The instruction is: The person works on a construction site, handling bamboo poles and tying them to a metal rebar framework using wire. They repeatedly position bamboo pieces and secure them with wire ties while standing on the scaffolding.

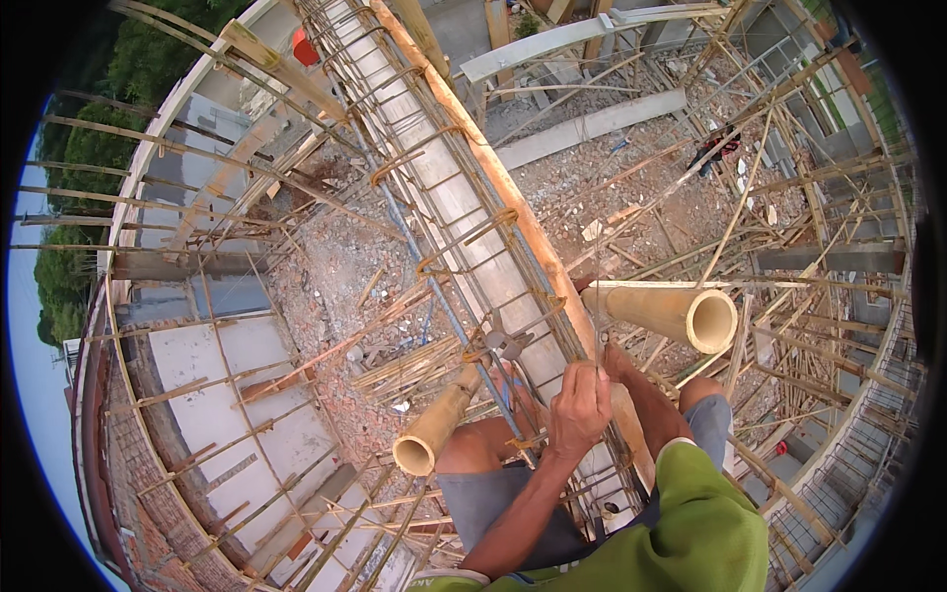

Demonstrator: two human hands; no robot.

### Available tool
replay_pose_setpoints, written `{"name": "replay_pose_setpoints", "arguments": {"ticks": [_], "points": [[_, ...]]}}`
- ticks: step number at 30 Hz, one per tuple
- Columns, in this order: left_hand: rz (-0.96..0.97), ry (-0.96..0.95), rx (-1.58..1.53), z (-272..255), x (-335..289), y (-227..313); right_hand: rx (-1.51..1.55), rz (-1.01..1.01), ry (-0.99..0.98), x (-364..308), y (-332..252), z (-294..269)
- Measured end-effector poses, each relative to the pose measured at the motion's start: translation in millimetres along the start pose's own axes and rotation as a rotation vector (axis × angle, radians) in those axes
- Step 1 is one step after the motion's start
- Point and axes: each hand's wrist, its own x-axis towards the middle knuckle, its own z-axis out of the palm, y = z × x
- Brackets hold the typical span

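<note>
My left hand (580,407) is closed above the long rebar cage (464,222), with a thin wire-like strand (598,306) rising from its fingers. My right hand (617,363) is just beyond it, by the edge of the orange-brown wooden board (523,212); its fingers are mostly hidden. The cage, with its tied stirrups, runs away from me along a pale plank trough. On the cage left of my hands lies a grey metal object (505,341) whose kind I cannot make out.
Thick cut bamboo poles stick out on the right (681,314) and the left (434,429) of the cage. Far below lies rubble-strewn ground (345,261) with scattered bamboo and a concrete beam (592,128). Bamboo scaffolding (207,306) surrounds the site.
</note>
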Motion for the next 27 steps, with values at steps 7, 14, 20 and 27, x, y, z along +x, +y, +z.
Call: {"name": "replay_pose_setpoints", "arguments": {"ticks": [7,14,20,27], "points": [[-0.030,0.034,0.049,-0.8,1.5,-4.6,0.054,-0.034,-0.306,2.3,-41.6,-50.4],[0.015,0.020,-0.040,-0.2,-0.3,-9.7,0.198,-0.019,-0.376,-2.7,-44.8,-51.2],[-0.020,0.007,-0.031,3.0,-5.3,-8.8,0.147,0.013,-0.369,-10.6,-50.7,-62.4],[0.062,0.033,-0.111,9.8,0.8,-5.9,0.332,0.017,-0.210,-18.3,-13.0,-31.2]]}}
